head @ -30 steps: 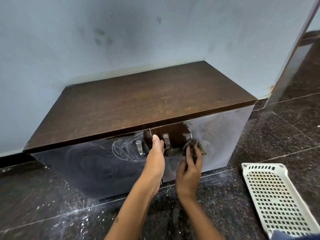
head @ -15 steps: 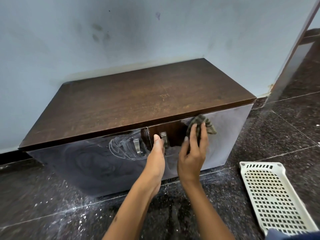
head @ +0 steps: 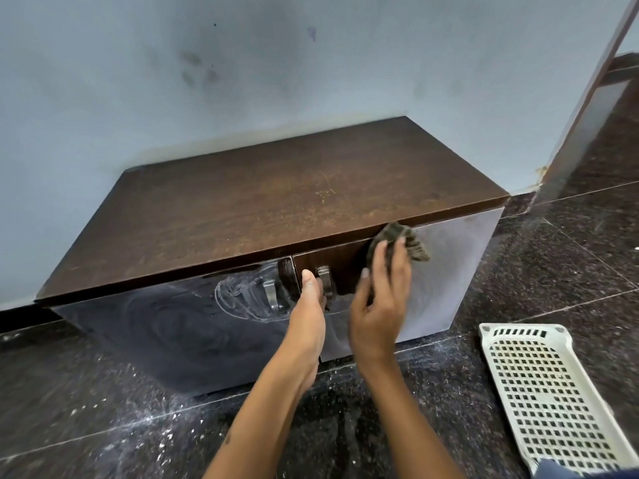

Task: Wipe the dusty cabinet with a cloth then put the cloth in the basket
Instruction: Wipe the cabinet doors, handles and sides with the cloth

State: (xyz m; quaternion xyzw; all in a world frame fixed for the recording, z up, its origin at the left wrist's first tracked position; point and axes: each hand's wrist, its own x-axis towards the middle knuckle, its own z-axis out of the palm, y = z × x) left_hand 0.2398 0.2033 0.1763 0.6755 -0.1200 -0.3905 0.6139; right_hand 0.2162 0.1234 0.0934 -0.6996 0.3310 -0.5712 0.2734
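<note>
A low cabinet with a dark wooden top (head: 262, 209) stands against the wall; its two glossy doors are filmed with pale dust. My right hand (head: 380, 299) presses a dark crumpled cloth (head: 408, 243) with straight fingers against the top of the right door (head: 449, 271), just under the top's edge. My left hand (head: 309, 305) rests on the right door's inner edge beside its metal handle (head: 325, 281), thumb up; its fingers are hidden behind the door edge. A white perforated plastic basket (head: 546, 399) lies on the floor at the right.
The left door (head: 166, 333) shows swirl marks in the dust and its own handle (head: 271, 295). White dust specks lie on the dark polished floor (head: 103, 426) in front. A door frame (head: 587, 108) rises at the right. A pale blue wall stands behind.
My right hand has swept the cloth up the right door, from beside the handle to just under the top's edge. My left hand has stayed at the door edge.
</note>
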